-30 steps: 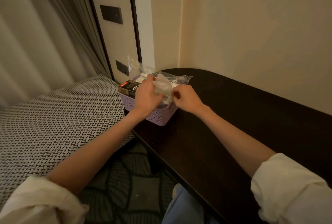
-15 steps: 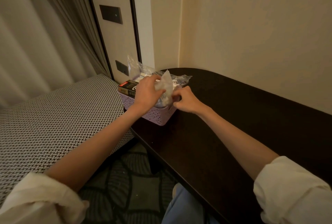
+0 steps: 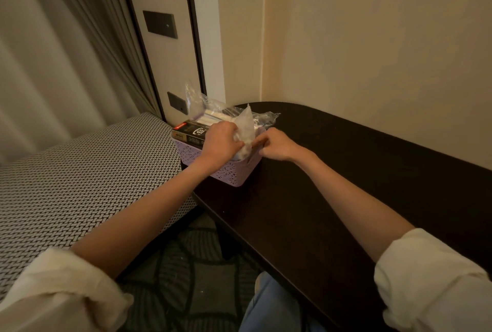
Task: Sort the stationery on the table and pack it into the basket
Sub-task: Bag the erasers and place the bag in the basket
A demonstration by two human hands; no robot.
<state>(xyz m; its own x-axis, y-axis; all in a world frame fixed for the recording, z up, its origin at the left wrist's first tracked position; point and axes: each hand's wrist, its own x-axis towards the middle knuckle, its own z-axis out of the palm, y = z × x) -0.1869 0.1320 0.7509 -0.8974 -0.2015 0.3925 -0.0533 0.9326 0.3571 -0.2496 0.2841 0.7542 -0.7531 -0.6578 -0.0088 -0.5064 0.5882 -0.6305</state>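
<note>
A small clear packet point(image 3: 245, 129) is pinched by the left hand point(image 3: 222, 145) and, apparently, the right hand point(image 3: 275, 144), to be tucked down into the lilac basket point(image 3: 231, 174) below.

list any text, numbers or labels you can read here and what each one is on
"0.5": in a round mark on the top of the black box lying across the lilac basket, read with some doubt.
Red tab at the box's corner: has print, too small to read.
Yellowish strip on the box's side: lettering blurred, unreadable.
Clear plastic bags in the basket: no readable text.
</note>
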